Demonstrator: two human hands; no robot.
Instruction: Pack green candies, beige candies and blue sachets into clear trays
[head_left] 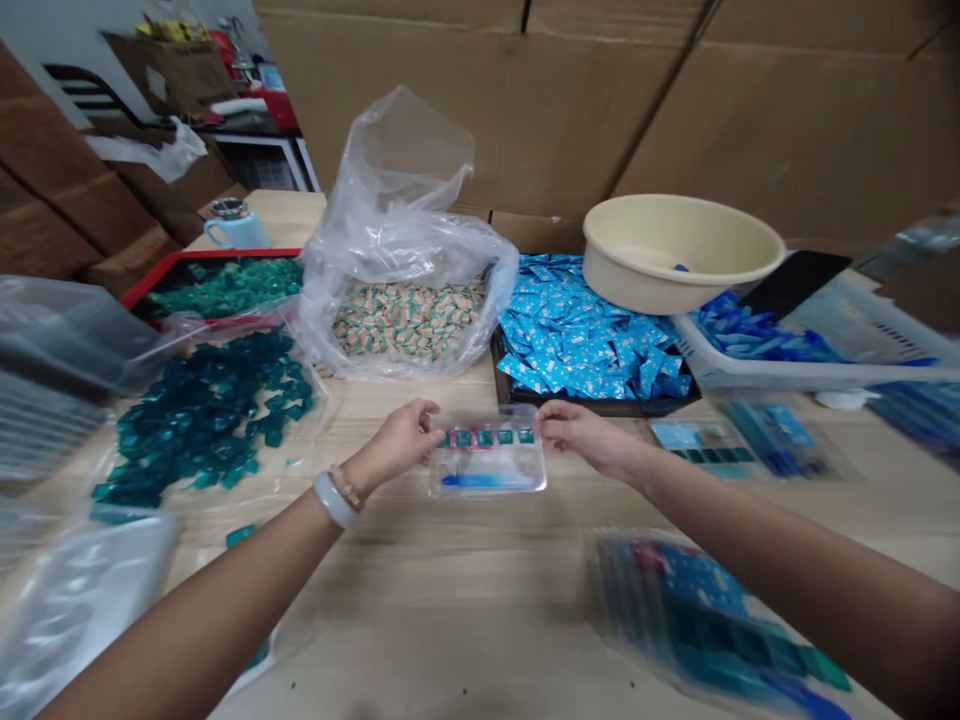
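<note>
My left hand (397, 442) and my right hand (581, 438) pinch opposite ends of a small transparent plastic pack (487, 462) just above the wooden table (480, 560). Inside the pack, a row of small teal and red squares lies above a slim blue item. A white bangle and a beaded bracelet circle my left wrist. A loose heap of teal sachets (206, 415) lies beyond my left hand, and a black tray of blue sachets (589, 330) stands beyond my right.
A red tray of green sachets (225, 287) and a plastic bag of beige sachets (405, 320) stand at the back. Further right are a cream basin (675, 250) and a white basket of blue items (814, 340). Blurred filled packs (705, 620) lie at front right.
</note>
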